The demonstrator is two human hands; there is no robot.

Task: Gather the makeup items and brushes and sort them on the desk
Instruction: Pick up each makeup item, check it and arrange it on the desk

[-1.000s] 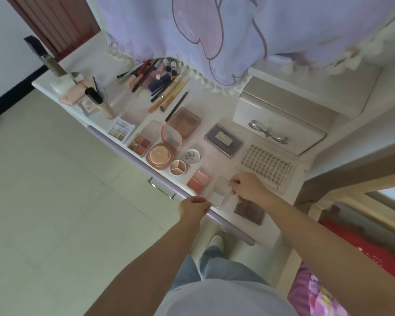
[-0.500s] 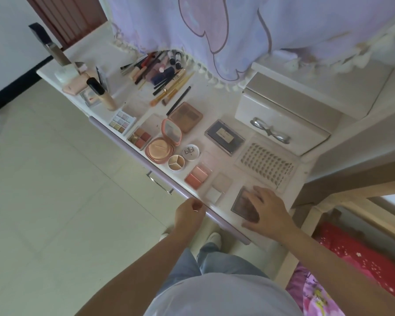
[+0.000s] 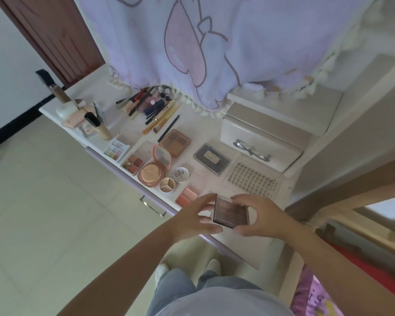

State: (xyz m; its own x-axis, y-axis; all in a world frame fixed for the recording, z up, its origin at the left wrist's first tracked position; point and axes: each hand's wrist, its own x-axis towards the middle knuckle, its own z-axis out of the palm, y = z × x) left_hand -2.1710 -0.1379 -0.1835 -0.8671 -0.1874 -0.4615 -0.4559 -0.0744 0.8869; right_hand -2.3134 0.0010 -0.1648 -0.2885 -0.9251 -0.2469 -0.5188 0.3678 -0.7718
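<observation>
I hold a small brown eyeshadow palette above the desk's near edge with both hands. My left hand grips its left side, my right hand grips its right side. Behind it on the white desk lie a pink blush duo, a round three-part concealer pot, its white lid, an open peach powder compact, a red four-pan palette, a pastel palette, a brown contour palette, a dark box and a lash tray. Brushes and pencils lie heaped at the back.
A foundation bottle and a tall bottle stand at the desk's left end. A white drawer box sits at the back right under a hanging lilac cloth. A drawer handle juts below the desk edge.
My right hand has lifted the brown palette off the desk's near right corner. My left hand left the desk edge and came up to grip the palette's other side.
</observation>
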